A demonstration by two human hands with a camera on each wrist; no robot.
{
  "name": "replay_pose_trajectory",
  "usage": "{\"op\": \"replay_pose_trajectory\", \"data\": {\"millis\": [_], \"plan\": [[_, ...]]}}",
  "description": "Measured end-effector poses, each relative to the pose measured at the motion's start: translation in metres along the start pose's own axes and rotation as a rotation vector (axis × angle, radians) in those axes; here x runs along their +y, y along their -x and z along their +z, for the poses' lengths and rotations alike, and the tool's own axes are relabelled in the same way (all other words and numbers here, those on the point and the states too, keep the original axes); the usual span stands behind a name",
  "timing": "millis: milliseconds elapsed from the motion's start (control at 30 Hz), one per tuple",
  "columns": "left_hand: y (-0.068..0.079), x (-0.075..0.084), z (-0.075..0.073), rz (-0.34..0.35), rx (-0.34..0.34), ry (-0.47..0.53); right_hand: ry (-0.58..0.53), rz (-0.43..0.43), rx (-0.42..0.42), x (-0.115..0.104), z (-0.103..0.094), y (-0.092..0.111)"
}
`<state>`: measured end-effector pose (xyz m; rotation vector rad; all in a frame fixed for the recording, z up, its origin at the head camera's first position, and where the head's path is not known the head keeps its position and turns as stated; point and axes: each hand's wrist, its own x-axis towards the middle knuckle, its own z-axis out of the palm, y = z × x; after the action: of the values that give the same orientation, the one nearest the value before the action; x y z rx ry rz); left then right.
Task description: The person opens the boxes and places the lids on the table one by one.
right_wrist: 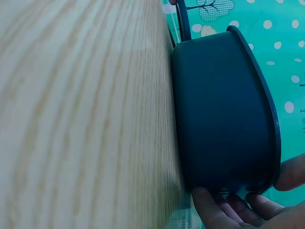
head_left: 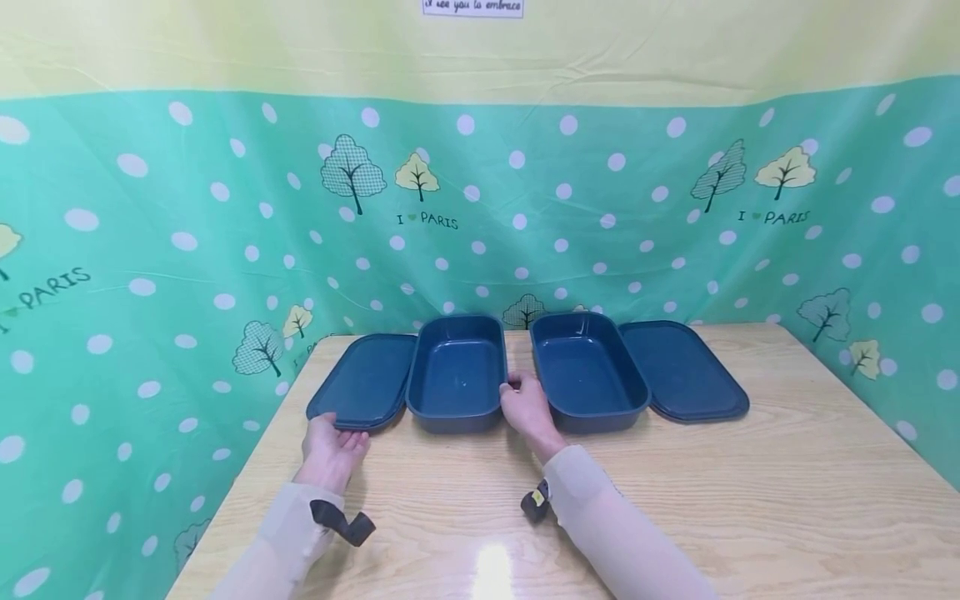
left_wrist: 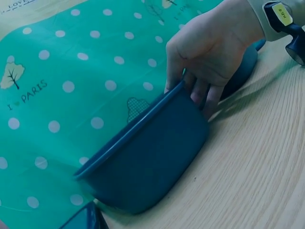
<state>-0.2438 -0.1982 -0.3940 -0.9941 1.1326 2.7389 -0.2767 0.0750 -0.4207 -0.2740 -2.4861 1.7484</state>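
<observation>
A dark blue rectangular container (head_left: 457,375) stands open-topped on the table. My right hand (head_left: 527,408) grips its right wall near the front, thumb at the rim and fingers against the outside, as the left wrist view also shows on the container (left_wrist: 147,152). Beside it on the left is a flat dark blue lid (head_left: 365,379). My left hand (head_left: 332,450) pinches the lid's front-left corner, thumb on top and fingers under the edge. In the right wrist view, the container (right_wrist: 224,114) fills the middle, with the right hand's fingers (right_wrist: 212,210) along its lower end.
To the right stands a second dark blue container (head_left: 588,371), with another lid (head_left: 684,371) against its right side. Both pairs sit along the back of the wooden table (head_left: 750,500). Behind them hangs a green dotted cloth (head_left: 517,200).
</observation>
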Motion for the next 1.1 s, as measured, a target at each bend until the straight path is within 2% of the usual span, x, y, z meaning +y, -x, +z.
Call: {"op": "replay_pose_trajectory", "data": {"millis": [233, 600, 733, 867, 967, 1100], "plan": [[0.006, 0.001, 0.000, -0.011, -0.003, -0.044, -0.002, 0.010, -0.004, -0.001, -0.001, 0.000], [0.004, 0.000, -0.001, -0.033, -0.027, -0.051, -0.003, 0.006, 0.005, 0.000, -0.001, 0.001], [0.001, -0.001, -0.001, -0.034, 0.000, -0.026, -0.002, 0.003, 0.006, -0.001, -0.001, 0.000], [0.002, -0.002, 0.000, -0.041, -0.018, -0.010, -0.008, 0.007, 0.004, -0.001, -0.001, 0.000], [0.007, -0.001, 0.000, -0.043, -0.055, -0.023, -0.007, 0.003, 0.004, -0.001, -0.001, 0.000], [0.012, -0.001, -0.001, -0.036, -0.058, -0.018, -0.005, 0.006, 0.000, -0.001, -0.001, 0.000]]}}
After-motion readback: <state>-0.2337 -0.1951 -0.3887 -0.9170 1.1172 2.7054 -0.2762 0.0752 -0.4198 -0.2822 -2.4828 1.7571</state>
